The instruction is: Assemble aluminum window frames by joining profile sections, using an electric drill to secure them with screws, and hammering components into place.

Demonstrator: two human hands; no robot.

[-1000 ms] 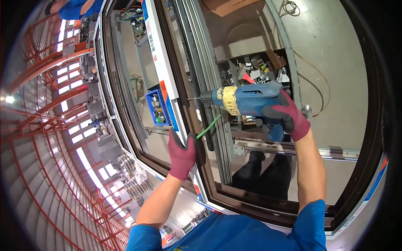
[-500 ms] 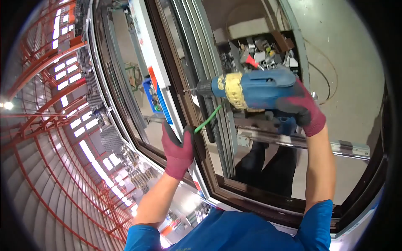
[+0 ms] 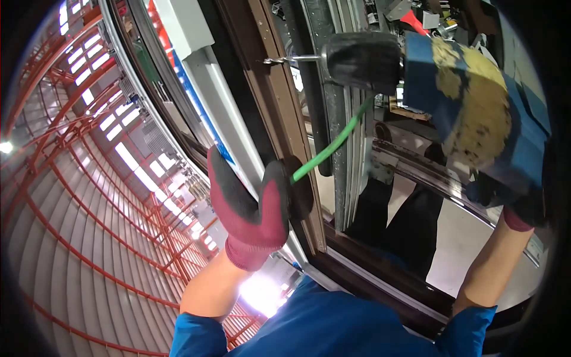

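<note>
brown frame (image 3: 270, 101) | left hand (image 3: 253, 208) gripping its edge, nearer | drill (image 3: 452, 95) clenched in right hand (image 3: 517, 199), bit level, pointing left at frame

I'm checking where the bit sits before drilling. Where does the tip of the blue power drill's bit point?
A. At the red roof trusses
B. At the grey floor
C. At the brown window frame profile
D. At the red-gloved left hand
C: the metal drill bit of the blue power drill has its tip at the brown window frame profile, well above the red-gloved left hand that braces the frame.
</note>
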